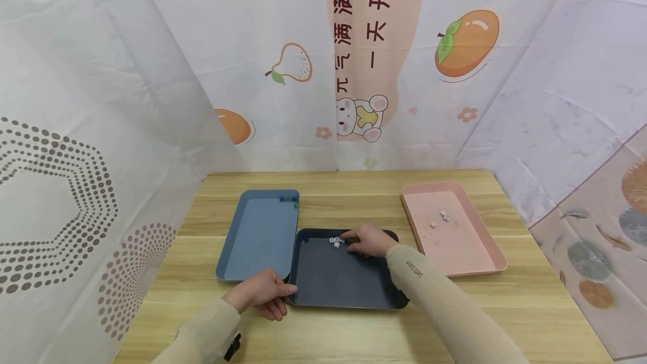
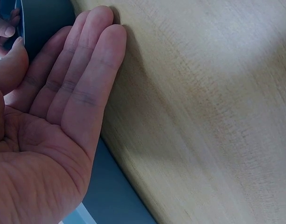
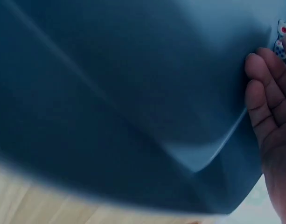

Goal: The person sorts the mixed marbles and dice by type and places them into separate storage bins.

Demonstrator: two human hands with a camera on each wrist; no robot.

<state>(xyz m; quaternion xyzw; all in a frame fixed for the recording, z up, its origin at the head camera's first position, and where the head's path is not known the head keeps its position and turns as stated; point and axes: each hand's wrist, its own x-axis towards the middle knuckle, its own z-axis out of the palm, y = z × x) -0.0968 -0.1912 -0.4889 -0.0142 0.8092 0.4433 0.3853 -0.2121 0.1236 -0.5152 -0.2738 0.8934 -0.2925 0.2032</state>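
A black tray [image 1: 349, 302] lies between two other trays. Near its far wall several white dice [image 1: 336, 244] sit close together, and a small dark blue piece [image 1: 305, 239] is in its far left corner. My right hand [image 1: 373, 240] reaches over the tray, its index fingertip at the rightmost die; in the right wrist view two dice [image 3: 283, 29] show partly behind the fingertips. At the near left corner, my left hand [image 1: 264, 291] holds the black tray's rim, thumb over it and fingers outside. The left wrist view shows those fingers [image 2: 89, 88] nearly straight.
On the left a blue tray [image 1: 258, 240] has several small blue and green pieces [image 1: 289, 199] in its far right corner. A pink tray [image 1: 467, 249] on the right contains white dice [image 1: 445, 216]. Printed curtains [image 1: 283, 10] hang behind the wooden table [image 1: 354, 201].
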